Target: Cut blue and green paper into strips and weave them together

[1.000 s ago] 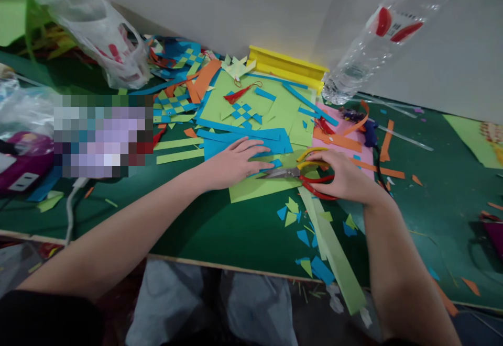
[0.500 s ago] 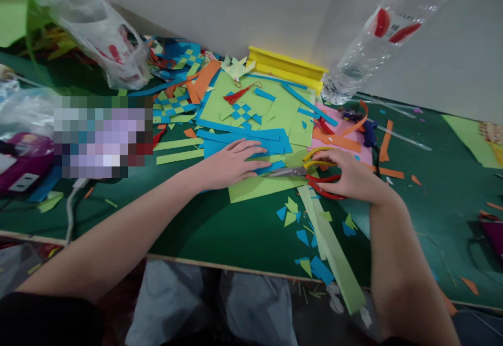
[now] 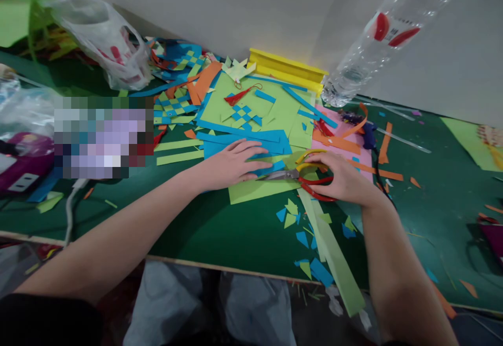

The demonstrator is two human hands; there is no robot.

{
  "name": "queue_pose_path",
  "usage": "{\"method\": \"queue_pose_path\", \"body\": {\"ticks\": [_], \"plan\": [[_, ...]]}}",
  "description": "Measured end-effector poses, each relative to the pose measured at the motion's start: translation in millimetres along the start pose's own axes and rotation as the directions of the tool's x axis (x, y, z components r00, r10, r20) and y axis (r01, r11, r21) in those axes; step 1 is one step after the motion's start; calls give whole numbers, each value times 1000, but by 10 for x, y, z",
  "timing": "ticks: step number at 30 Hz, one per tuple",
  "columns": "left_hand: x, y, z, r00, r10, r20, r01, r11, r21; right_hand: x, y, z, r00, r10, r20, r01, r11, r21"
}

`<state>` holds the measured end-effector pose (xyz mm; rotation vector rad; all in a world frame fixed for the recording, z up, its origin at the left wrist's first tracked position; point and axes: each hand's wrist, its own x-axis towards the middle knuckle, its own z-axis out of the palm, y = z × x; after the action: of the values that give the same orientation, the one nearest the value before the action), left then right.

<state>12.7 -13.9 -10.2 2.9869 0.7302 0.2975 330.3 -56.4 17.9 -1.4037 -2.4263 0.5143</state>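
Observation:
My left hand (image 3: 232,165) lies flat, fingers spread, pressing blue paper strips (image 3: 243,142) and a light green sheet (image 3: 255,188) onto the green table (image 3: 220,231). My right hand (image 3: 342,178) grips scissors (image 3: 304,174) with red and yellow handles. The metal blades point left toward my left fingertips, over the green sheet. A long green strip (image 3: 334,254) runs from under the scissors down to the table's front edge.
Woven blue-green paper pieces (image 3: 173,106), orange strips (image 3: 341,142) and small scraps (image 3: 306,238) litter the table. A clear plastic bottle (image 3: 365,47) leans at the back right beside a yellow box (image 3: 286,68). A plastic bag (image 3: 98,37) sits back left.
My right hand drew the scissors slightly right, then brought them back left toward my left fingers. The left hand has stayed pressed on the paper.

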Motion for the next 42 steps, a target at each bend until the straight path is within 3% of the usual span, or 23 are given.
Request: {"method": "queue_pose_path", "body": {"ticks": [11,18,35,42], "plan": [[0,-15,-35,983,147,-108,-143,989,43,-31,42,-36,1000,27,3,-27,999,-37],[17,-10,-32,969,181,-169,-166,981,101,-32,68,-40,999,34,6,-33,998,-48],[-1,21,4,984,132,-116,-119,987,110,-44,71,-15,1000,20,-13,-20,998,-52],[16,35,-25,996,94,-6,-93,990,108,1,25,27,1000,-29,-5,28,999,-23]]}}
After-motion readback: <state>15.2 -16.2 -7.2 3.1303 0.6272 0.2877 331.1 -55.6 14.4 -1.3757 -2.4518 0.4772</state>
